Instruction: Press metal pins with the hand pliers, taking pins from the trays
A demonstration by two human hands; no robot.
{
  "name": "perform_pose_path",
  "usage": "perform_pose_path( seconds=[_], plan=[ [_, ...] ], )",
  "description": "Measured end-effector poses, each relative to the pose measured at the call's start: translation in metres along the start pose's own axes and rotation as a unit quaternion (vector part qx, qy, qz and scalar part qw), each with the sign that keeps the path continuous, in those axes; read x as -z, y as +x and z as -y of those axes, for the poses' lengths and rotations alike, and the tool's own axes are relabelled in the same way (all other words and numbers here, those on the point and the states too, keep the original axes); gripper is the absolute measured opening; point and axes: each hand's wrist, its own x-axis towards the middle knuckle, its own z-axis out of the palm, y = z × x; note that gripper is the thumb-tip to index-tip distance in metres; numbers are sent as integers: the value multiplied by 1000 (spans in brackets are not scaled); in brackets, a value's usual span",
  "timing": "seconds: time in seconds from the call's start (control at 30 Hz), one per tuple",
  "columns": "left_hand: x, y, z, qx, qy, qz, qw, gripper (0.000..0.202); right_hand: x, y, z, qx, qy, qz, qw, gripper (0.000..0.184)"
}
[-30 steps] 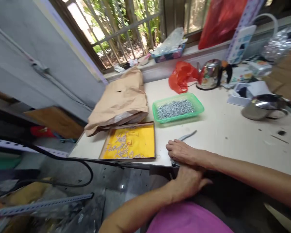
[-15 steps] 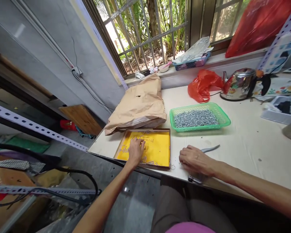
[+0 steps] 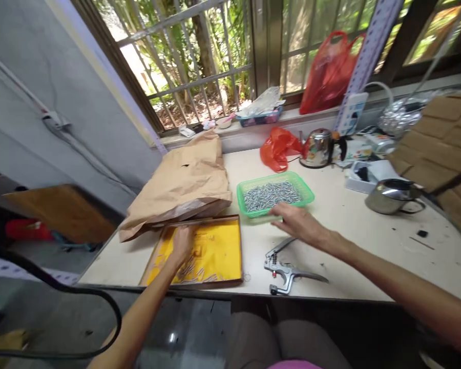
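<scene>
My left hand lies palm down inside a shallow yellow-lined box that holds several small metal pieces; its fingers are hidden. My right hand reaches over the table, fingers spread, its tips at the near rim of a green plastic tray full of small silvery parts. Metal pliers lie bare on the table just below my right wrist, untouched.
A brown paper bag lies behind the yellow box. Farther back are a red plastic bag, a steel kettle, a steel pot and a cardboard sheet. The table's front edge runs close to my lap.
My right hand left the pliers and moved up to the green tray; the pliers now lie uncovered. My left hand stays in the yellow box. The view has swung.
</scene>
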Motion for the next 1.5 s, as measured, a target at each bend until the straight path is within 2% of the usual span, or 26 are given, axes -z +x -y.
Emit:
perform_pose_path(
  seconds=[0.1,0.17,0.2,0.27,0.33,0.4,0.47,0.6,0.7,0.87,1.13,1.33,1.5],
  plan=[
    [13,-4,-11,6,-68,-25,997,20,-12,-56,7,-28,32,103,994,18],
    [26,-20,-38,22,-189,-10,982,19,-16,-89,10,-49,29,161,985,19],
    [32,-31,-56,35,-267,25,963,21,-18,-103,10,-55,24,179,982,20],
    [39,-56,-100,40,-423,113,898,29,-20,-121,9,-68,9,189,980,21],
    [39,-82,-143,46,-505,203,838,32,-22,-130,8,-83,-7,180,980,23],
    [31,-104,-176,53,-526,254,810,34,-23,-132,8,-99,-24,176,979,25],
    [19,-118,-194,61,-523,270,806,34,-22,-131,11,-109,-41,178,977,25],
    [3,-125,-199,74,-507,276,813,36,-18,-129,16,-115,-51,175,976,22],
    [0,-124,-195,77,-489,282,822,35,-18,-129,15,-121,-51,172,976,22],
    [-4,-126,-196,87,-493,302,811,38,-25,-132,11,-107,-55,150,981,24],
    [1,-121,-199,84,-478,329,810,34,-24,-133,12,-110,-59,137,983,21],
    [3,-115,-198,68,-430,365,823,31,-27,-134,12,-103,-64,131,984,22],
    [2,-111,-198,98,-438,393,803,26,-24,-133,12,-109,-62,154,980,21]
  ],
)
